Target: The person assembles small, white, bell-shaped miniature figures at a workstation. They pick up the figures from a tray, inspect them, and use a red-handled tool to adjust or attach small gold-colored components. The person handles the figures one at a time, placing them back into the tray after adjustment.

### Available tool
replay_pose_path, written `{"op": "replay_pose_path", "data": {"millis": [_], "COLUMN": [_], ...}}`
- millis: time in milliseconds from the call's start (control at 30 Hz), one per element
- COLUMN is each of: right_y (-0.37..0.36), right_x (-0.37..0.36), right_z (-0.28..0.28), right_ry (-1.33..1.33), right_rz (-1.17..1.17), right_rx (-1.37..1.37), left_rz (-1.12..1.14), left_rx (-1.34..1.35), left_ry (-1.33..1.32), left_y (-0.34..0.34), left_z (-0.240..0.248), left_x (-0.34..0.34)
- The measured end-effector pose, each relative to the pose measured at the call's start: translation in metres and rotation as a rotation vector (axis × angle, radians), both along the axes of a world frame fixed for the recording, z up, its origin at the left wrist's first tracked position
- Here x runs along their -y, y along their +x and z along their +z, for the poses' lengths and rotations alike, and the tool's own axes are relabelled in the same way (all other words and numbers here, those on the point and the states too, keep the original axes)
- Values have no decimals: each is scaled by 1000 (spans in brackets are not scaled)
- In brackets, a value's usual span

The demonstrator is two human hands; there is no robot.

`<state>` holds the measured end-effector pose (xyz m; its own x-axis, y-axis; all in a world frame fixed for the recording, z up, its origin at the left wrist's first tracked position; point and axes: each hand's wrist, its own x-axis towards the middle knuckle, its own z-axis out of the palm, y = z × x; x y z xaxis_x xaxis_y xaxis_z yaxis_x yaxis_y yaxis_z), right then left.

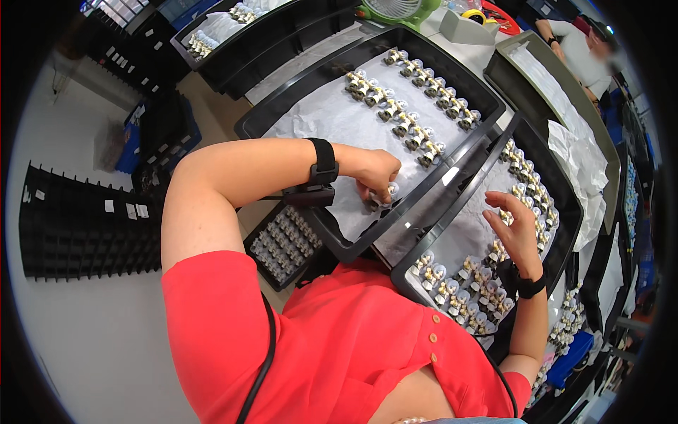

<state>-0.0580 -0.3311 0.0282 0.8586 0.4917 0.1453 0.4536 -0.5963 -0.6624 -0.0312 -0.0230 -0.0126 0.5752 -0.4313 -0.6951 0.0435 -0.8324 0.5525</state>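
Note:
My left hand (380,172) reaches into a black tray (279,119) lined with white paper. Its fingers are closed around a small figurine (385,199) with a clear rounded top and dark base, at the paper's near end. Farther up that tray, more such figurines (406,126) stand in slanting rows. Above a second black tray (558,152), to the right, hovers my right hand (517,230). Thumb and fingers are apart, with nothing visible between them. Grouped figurines (487,286) fill the near part of this second tray, and others line its far side.
The trays' raised rims meet between my hands. A smaller dark tray of figurines (282,244) sits lower left. An olive bin (547,74) with paper stands at right, a green fan (393,10) at the back. Another person (579,53) is at upper right. Black crates line the left.

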Motion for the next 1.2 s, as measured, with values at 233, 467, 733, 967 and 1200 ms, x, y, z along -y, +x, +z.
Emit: {"op": "replay_pose_path", "data": {"millis": [233, 467, 733, 967, 1200], "right_y": [4, -1, -1, 4, 2], "right_x": [29, 43, 39, 38, 38], "right_z": [7, 4, -7, -3, -6], "right_ry": [-287, -529, -609, -557, -580], "right_rz": [-75, 22, -30, -36, -27], "right_rx": [-101, -134, -81, -123, -83], "left_rz": [-338, -86, -202, -420, -779], "left_rx": [651, 461, 468, 300, -80], "left_ry": [45, -676, -563, -99, 93], "left_y": [17, -14, -12, -36, -55], "left_z": [48, 120, 102, 77, 39], "left_x": [-2, 51, 56, -21, -28]}}
